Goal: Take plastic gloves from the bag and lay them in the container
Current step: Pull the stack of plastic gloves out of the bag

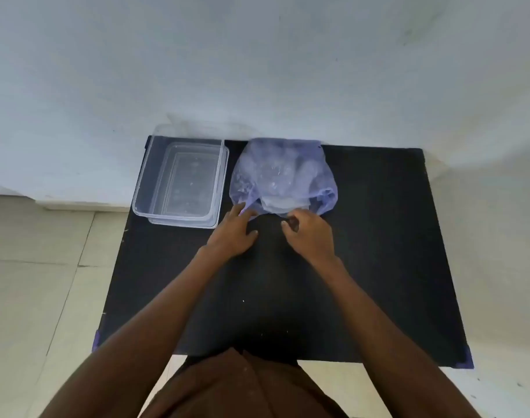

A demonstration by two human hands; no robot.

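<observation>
A translucent purple plastic bag (283,173) lies at the back middle of the black table (378,251), its mouth facing me. Pale clear gloves (283,203) show through it near the mouth. My left hand (233,233) pinches the bag's left mouth edge between its fingers. My right hand (310,233) rests at the mouth's front edge with fingers curled; whether it grips plastic is unclear. A clear rectangular container (155,176) stands to the left of the bag, with nothing visible inside.
A white wall rises straight behind the table. Pale floor tiles (40,282) lie to the left. Purple tape marks the table's front corners (468,362). My brown-clothed body (242,390) is at the table's front edge.
</observation>
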